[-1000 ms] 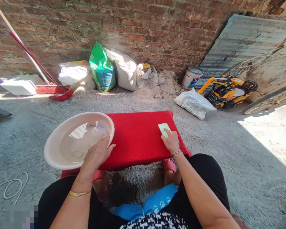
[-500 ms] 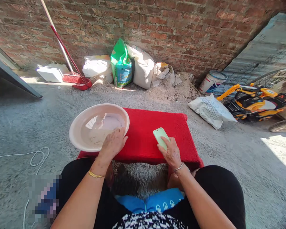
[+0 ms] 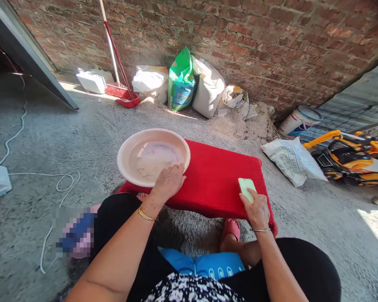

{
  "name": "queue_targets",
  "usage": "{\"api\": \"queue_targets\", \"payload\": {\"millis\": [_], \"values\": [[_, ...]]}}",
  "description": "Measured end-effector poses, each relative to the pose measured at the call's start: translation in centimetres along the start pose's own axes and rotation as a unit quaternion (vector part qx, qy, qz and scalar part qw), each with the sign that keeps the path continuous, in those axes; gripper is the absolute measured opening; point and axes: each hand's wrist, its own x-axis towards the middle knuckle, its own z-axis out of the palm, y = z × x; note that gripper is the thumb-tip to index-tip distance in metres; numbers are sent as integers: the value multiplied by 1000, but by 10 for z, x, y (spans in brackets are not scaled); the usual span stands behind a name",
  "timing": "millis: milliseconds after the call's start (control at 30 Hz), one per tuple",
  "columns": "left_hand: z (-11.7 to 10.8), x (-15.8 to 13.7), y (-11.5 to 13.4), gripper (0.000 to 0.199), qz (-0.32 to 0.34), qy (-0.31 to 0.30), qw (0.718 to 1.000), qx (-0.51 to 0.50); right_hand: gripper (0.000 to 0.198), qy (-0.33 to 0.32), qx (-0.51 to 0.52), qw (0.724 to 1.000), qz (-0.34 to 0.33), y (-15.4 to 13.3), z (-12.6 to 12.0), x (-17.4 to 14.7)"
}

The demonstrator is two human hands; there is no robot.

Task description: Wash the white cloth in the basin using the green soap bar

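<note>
A pale pink basin (image 3: 126, 167) holding shallow, cloudy water stands on the left part of a low table with a red cloth (image 3: 214, 176). My left hand (image 3: 169, 182) is closed over the basin's near right rim, thumb outside; its fingertips on the inner side are partly hidden. At the table's right end, my right hand (image 3: 258, 209) grips a light green phone (image 3: 246, 186) between thumb and fingers. The phone is low over the cloth; whether it touches the cloth I cannot tell.
Sacks, including a green and blue bag (image 3: 181, 82), lean against the brick wall beside a red dustpan (image 3: 129, 99). A white sack (image 3: 291, 157) and a yellow toy digger (image 3: 355, 155) are at right. White cable (image 3: 63, 184) loops over the floor at left.
My right hand has carried the phone rightward, closer to the table's right end. My left hand stays on the basin rim. The whole view has swung left.
</note>
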Motion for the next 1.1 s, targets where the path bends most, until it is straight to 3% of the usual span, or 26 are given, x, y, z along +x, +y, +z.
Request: {"api": "queue_targets", "payload": {"millis": [67, 233, 300, 367, 567, 633, 700, 867, 933, 1000, 1100], "values": [[-2, 0, 0, 36, 1, -6, 1000, -22, 50, -15, 32, 998, -47, -30, 7, -12], [-14, 0, -2, 47, 7, -24, 994, -106, 42, -73, 66, 976, -192, -137, 34, -42], [-15, 1, -4, 49, 8, -35, 991, -132, 40, -88, 57, 969, -224, -157, 40, -45], [-14, 2, -5, 49, 8, -36, 989, -146, 41, -98, 44, 972, -210, -151, 41, -43], [-5, 1, -5, 49, 8, -16, 987, -161, 52, -70, -9, 997, -26, -51, 9, -23], [-5, 0, -5, 50, 9, -12, 987, -158, 53, -51, -11, 999, 5, -40, 0, -22], [-7, -1, -5, 51, 10, -11, 988, -157, 51, -45, 7, 999, -20, -55, -1, -30], [-13, -2, -6, 53, 9, -21, 989, -147, 38, -96, 53, 973, -204, -149, 23, -68], [-13, -1, -7, 52, 10, -23, 989, -148, 38, -116, 50, 962, -243, -167, 29, -77], [-13, 0, -7, 52, 10, -27, 987, -155, 38, -122, 39, 964, -233, -158, 28, -78], [-12, 2, -7, 53, 13, -39, 985, -169, 41, -106, 9, 983, -146, -110, 16, -67]]}}
